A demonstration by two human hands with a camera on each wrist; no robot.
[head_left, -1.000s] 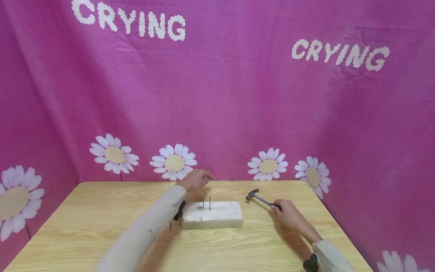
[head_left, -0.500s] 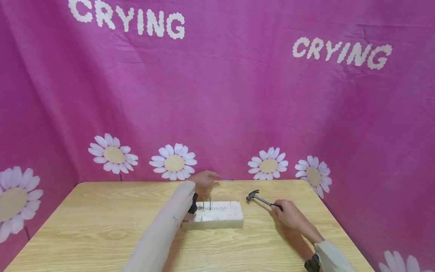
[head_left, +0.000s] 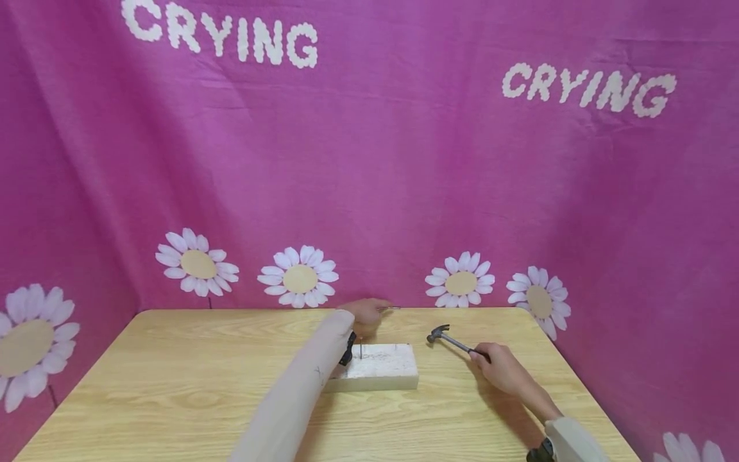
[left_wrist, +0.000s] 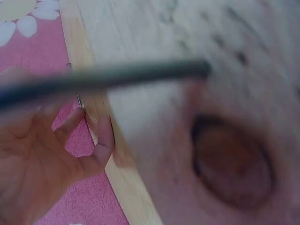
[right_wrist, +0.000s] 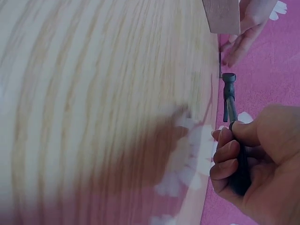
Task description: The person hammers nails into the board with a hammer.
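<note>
My left hand [head_left: 367, 311] reaches over the wooden block [head_left: 383, 367] to the table's back edge. There a loose nail [head_left: 392, 308] lies, also seen in the left wrist view, where the nail [left_wrist: 79, 100] meets an outstretched fingertip while the thumb stands apart from it. One upright nail [head_left: 361, 348] shows in the block. Close to the left wrist camera, a blurred nail [left_wrist: 140, 75] crosses in front of the block's round dark knot [left_wrist: 234, 164]. My right hand [head_left: 502, 369] grips the claw hammer [head_left: 453, 341] by its black handle, to the block's right.
The wood-grain table [head_left: 190, 385] ends at a pink cloth [head_left: 369, 160] with daisies and white lettering, which hangs close behind and at both sides. My left sleeve [head_left: 300, 391] covers the block's left end.
My left hand has moved right and away, past the block, to the loose nail at the back edge. Its forearm now hides one upright nail. The right hand with the hammer stays nearly still.
</note>
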